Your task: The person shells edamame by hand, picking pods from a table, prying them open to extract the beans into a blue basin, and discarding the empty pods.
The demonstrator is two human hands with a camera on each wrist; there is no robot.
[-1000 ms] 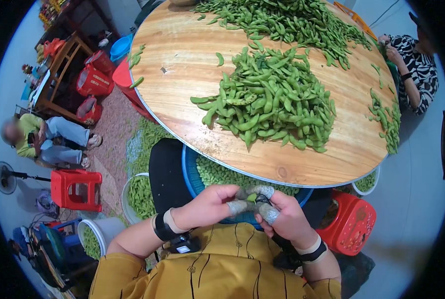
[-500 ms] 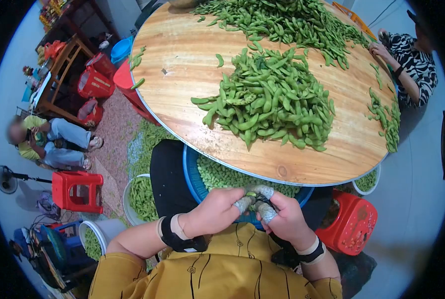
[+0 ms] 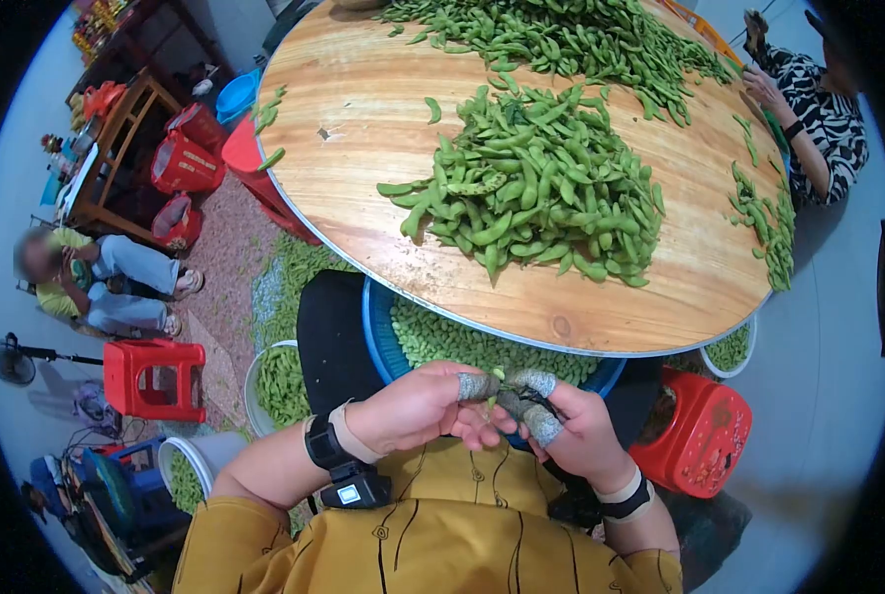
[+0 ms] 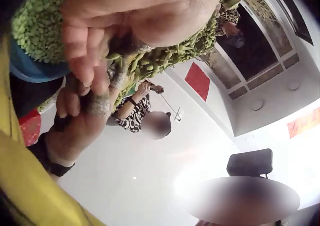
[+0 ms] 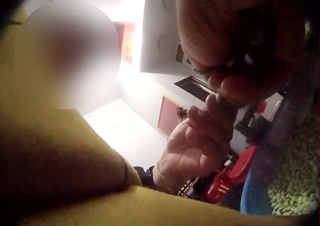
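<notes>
In the head view, both hands meet over the near edge of a blue basin (image 3: 375,342) of shelled green beans (image 3: 432,342). My right hand (image 3: 583,428), grey tape round its thumb and fingers, pinches a small green soybean pod (image 3: 499,375), mostly hidden by fingers. My left hand (image 3: 417,404) has its taped thumb at the pod's end, its other fingers loosely extended below, apart from the thumb. In the left wrist view, a green pod (image 4: 114,56) shows between the left thumb and the right hand's taped fingers (image 4: 100,105).
A round wooden table (image 3: 363,213) carries a near heap of pods (image 3: 551,188) and a larger far one (image 3: 561,49). Buckets of pods (image 3: 282,391) and a red stool (image 3: 153,376) stand left; another red stool (image 3: 700,431) is right. Two people sit nearby.
The left fingers have loosened and spread below the thumb, after closing round the pod with the right hand. The person across the table has moved a hand along its edge.
</notes>
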